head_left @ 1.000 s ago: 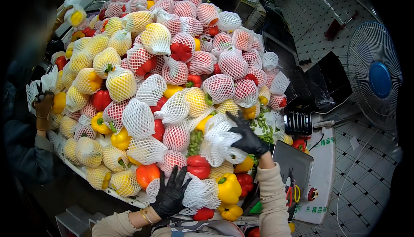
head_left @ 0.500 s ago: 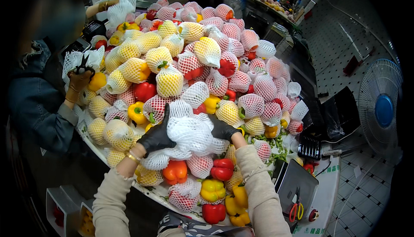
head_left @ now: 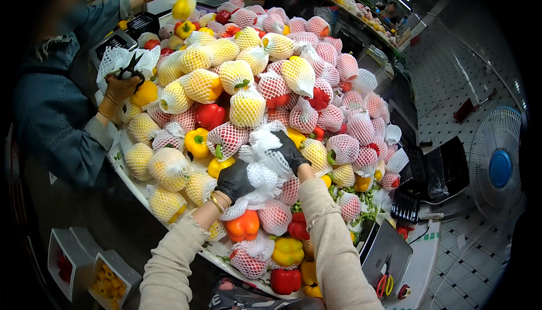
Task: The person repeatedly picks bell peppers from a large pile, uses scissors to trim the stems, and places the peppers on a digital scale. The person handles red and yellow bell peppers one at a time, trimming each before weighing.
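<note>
My left hand point(head_left: 235, 181), in a black glove, is closed on the near side of a bunch of white foam net sleeves point(head_left: 264, 179). Gripping the far right side of the same bunch is my gloved right hand point(head_left: 290, 152), its fingertips partly hidden by netting. Just below the bunch sit a bare orange bell pepper point(head_left: 244, 226) and a net-wrapped red one point(head_left: 275, 217). A bare yellow bell pepper point(head_left: 288, 252) and a red bell pepper point(head_left: 285, 281) lie closer to me. Beyond my hands rises a heap of net-wrapped peppers point(head_left: 247, 110).
At left, a co-worker's gloved hand point(head_left: 120, 91) holds black scissors point(head_left: 132, 68); their other hand lifts a netted yellow pepper point(head_left: 184, 6). Red-and-yellow-handled scissors point(head_left: 385, 283) lie on a tray at right. A fan point(head_left: 499, 166) stands beyond. White crates point(head_left: 76, 253) sit lower left.
The sleeve bunch has gone from a wide, rounded spread to a narrower, crumpled shape. My left hand moved nearer me and right. The co-worker's raised hand now shows a netted yellow pepper.
</note>
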Demonstrator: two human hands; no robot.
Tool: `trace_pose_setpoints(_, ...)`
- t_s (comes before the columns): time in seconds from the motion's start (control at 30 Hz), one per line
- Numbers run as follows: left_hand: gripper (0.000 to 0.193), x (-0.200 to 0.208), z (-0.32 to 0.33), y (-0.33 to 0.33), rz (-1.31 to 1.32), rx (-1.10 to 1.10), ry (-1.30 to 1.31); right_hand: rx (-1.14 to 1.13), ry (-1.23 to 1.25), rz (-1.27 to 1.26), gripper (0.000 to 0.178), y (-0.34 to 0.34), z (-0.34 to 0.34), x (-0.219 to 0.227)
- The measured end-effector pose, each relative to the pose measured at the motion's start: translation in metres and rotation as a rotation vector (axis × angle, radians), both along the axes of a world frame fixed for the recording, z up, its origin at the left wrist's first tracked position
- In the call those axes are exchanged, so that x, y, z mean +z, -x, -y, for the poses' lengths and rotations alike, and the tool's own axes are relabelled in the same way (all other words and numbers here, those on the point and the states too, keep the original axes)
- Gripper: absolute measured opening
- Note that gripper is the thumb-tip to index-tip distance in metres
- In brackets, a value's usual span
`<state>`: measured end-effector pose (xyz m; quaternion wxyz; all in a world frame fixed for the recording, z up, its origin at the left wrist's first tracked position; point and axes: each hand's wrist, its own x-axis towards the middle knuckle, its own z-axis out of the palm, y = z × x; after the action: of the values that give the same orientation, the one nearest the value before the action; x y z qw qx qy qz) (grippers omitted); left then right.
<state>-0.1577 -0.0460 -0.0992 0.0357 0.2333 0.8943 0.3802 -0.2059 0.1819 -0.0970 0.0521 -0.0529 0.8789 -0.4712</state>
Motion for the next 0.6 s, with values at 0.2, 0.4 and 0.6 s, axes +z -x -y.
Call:
trace_pose_setpoints(0.2, 0.045, 0.010, 0.026, -0.009, -0.080, 0.081, -0.584, -0.406, 1.050, 0.244, 0.063, -0.072, 0.022, 0.053)
trace_pose_setpoints(0.4, 0.075, 0.111, 0.017, -0.081, -0.221, -0.040, -0.866, -0.336, 0.767, 0.064, 0.064, -0.149, 0.045, 0.095)
trace_pose_setpoints(0.6, 0.084, 0.110, 0.046, -0.162, -0.386, -0.006, -0.974, -0.167, 0.601, 0.006, 0.065, -0.229, 0.132, 0.136)
